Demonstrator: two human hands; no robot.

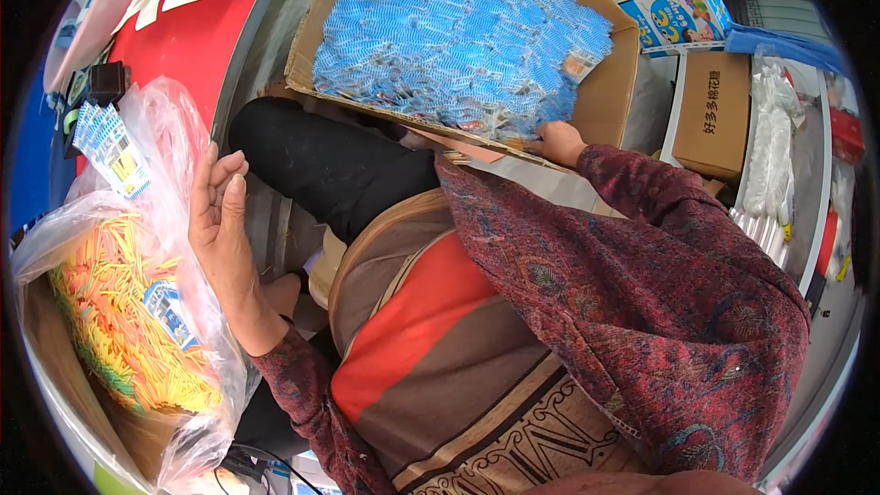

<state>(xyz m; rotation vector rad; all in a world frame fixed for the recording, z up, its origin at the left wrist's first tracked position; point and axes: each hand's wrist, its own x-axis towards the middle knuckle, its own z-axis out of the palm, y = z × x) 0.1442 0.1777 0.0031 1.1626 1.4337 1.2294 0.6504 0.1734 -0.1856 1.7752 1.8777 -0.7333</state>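
Observation:
My left hand (217,192) is raised beside a clear plastic bag (170,110), holding nothing, its fingers apart and slightly curled. The bag lines a carton of loose thin yellow, orange and green sticks (137,293). On the bag's far side lies a fan of blue-and-white packets (112,148), and a similar packet (171,314) rests on the sticks. My right hand (559,142) is at the near right corner of a large cardboard box (610,115) filled with blue packets (458,37). Its fingers are curled at the packets' edge; what they grip is hidden.
A red tabletop (197,50) with white card pieces is at the far left. On the right stand a blue-and-white printed box (674,14), a brown carton (713,115) and clear plastic sleeves (770,147). My black-clad leg (339,160) extends below the large box.

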